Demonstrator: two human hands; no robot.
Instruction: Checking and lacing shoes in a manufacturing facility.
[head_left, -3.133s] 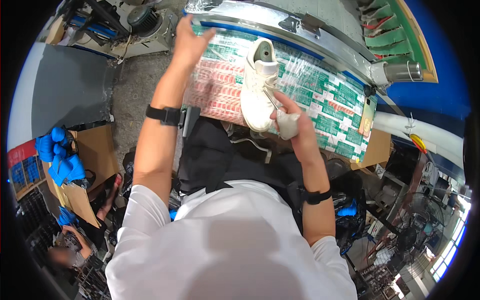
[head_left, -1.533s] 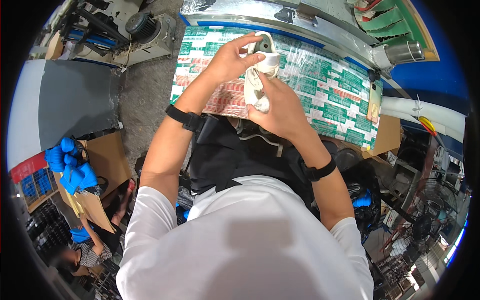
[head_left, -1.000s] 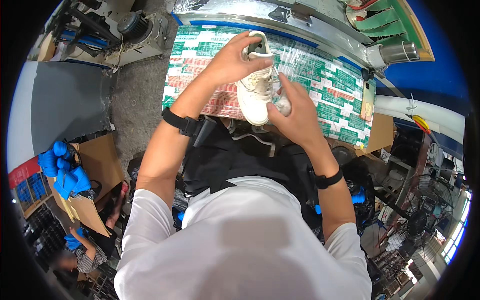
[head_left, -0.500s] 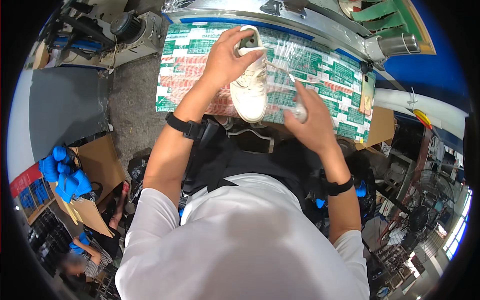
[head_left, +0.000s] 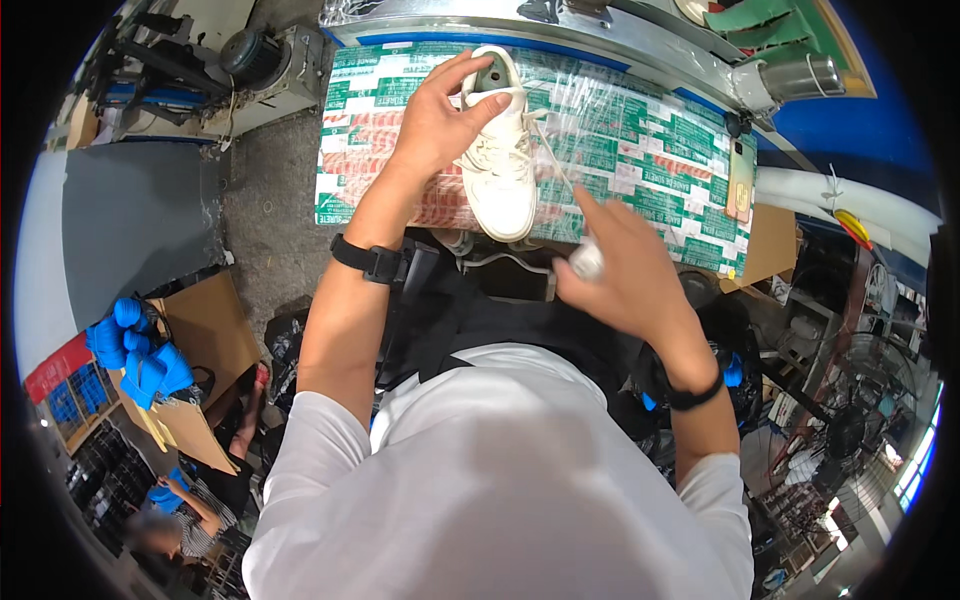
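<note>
R grip [head_left: 630, 262] blurred; wht obj [head_left: 588, 261] unclear; shoe [head_left: 503, 198] part-hid by L grip [head_left: 437, 122].

Head fisheye, facing down over white shirt [head_left: 500, 520] toward nearby patterned worktop [head_left: 640, 130].

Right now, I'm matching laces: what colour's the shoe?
The shoe is off-white; the head view shows it.

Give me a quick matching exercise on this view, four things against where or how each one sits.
1. left hand
2. white shoe
3. phone
4. blue bundles

A. near the right end of the green-and-white taped surface
B. beside the opening of the footwear
C. at the cardboard box on the left
D. toe toward the picture's lower edge

Pairs: 1-B, 2-D, 3-A, 4-C.
</note>
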